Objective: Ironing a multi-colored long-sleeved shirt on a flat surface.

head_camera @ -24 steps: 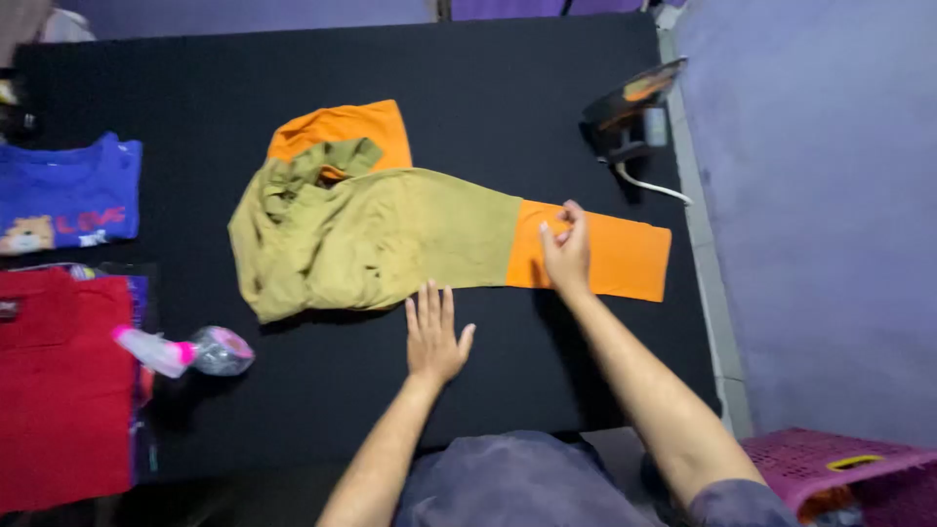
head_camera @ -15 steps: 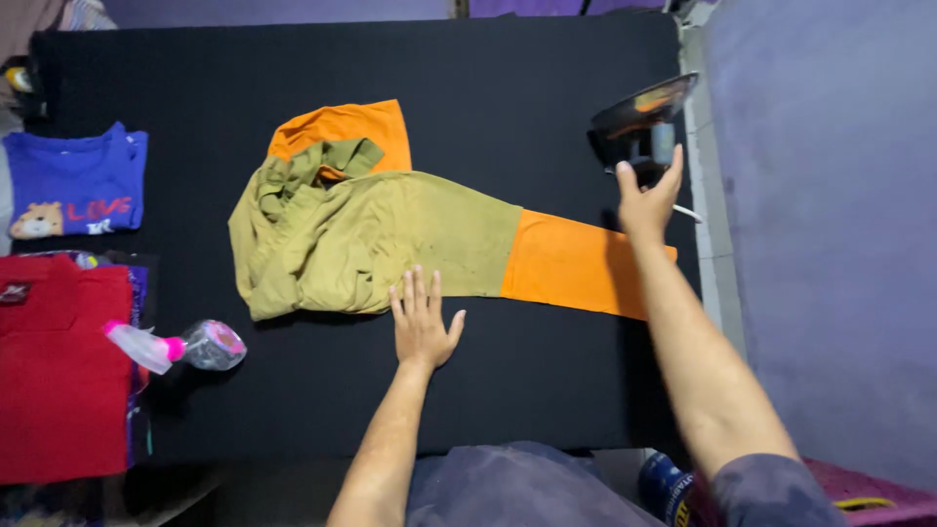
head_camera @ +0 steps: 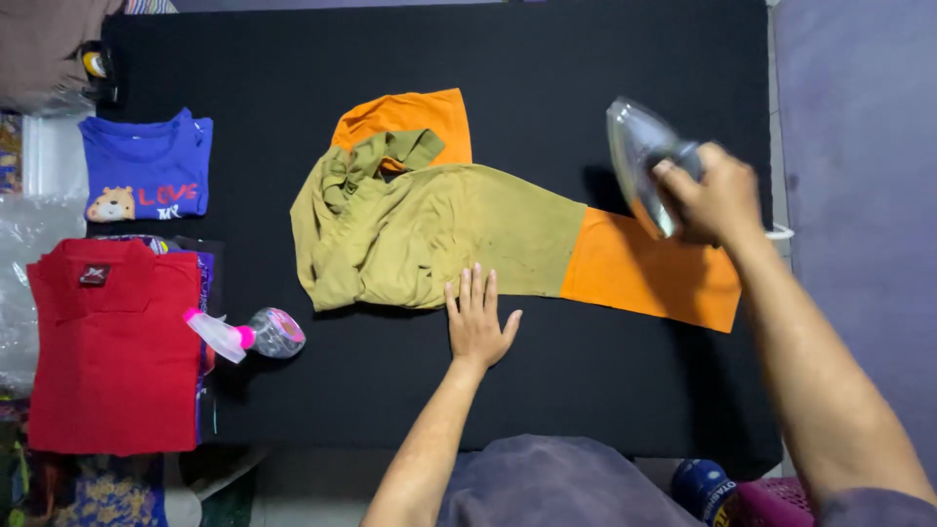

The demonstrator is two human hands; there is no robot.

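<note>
Iron (head_camera: 639, 166) in R hand (head_camera: 717, 195); spray bottle (head_camera: 249, 334) well apart.

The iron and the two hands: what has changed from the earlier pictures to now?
The right hand left the orange sleeve end, reached to the iron at the table's right edge, gripped it and lifted it over the sleeve. The left hand stayed flat at the olive shirt's lower edge; the spray bottle and folded shirts did not move.

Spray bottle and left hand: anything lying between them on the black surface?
Nothing. Head view shows bare black surface between the spray bottle and the left hand; the olive-and-orange garment lies just above that stretch.
</note>
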